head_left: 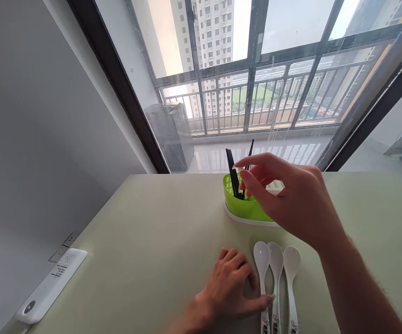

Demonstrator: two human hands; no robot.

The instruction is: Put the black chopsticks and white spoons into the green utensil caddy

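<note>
Spoons: three. Printed handles: three, one per spoon. Holder: one. Chopsticks: at least three; exact number cannot be told, as they overlap and fingers hide some. Hands: two, one left hand, one right hand. Table: one. White device: one, with one round dark spot. Wall plates: two. Balcony cabinet: one. Lawn: one. Towers: more than one, some cut off by frame, full number unclear.
</note>
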